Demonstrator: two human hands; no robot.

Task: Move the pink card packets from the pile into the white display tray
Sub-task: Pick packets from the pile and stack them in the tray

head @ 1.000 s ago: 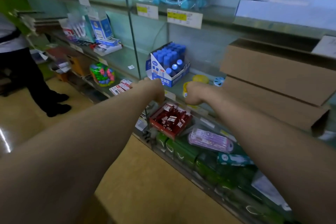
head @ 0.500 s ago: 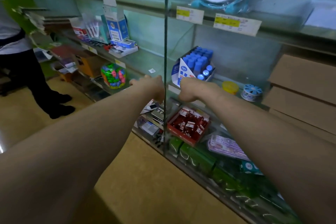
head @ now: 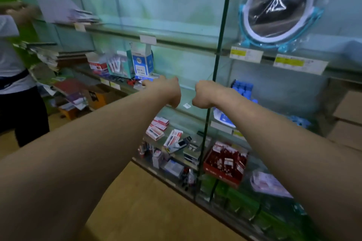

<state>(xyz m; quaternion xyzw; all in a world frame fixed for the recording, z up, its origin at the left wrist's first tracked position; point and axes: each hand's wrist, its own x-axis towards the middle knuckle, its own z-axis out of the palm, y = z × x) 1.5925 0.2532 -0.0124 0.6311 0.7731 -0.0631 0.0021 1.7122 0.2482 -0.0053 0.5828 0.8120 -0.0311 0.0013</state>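
Note:
Both my arms stretch out toward a glass shelf unit. My left hand [head: 166, 90] and my right hand [head: 204, 94] hover side by side above the middle shelf, backs toward me, fingers curled under. Nothing shows in either hand, and the palms are hidden. A pale pink packet bundle [head: 269, 182] in clear wrap lies on the lower shelf at the right, well below my right forearm. I see no white display tray that I can tell apart.
A vertical glass panel edge [head: 217, 68] runs just behind my right hand. A red tray of small items [head: 207, 164], a box of blue tubes [head: 242, 88] and small boxes [head: 156, 131] fill the shelves. A person [head: 17, 84] stands at the left.
My view has swung left and upward along the shelves. Both hands rose from above the red tray to the middle shelf level and stayed close together.

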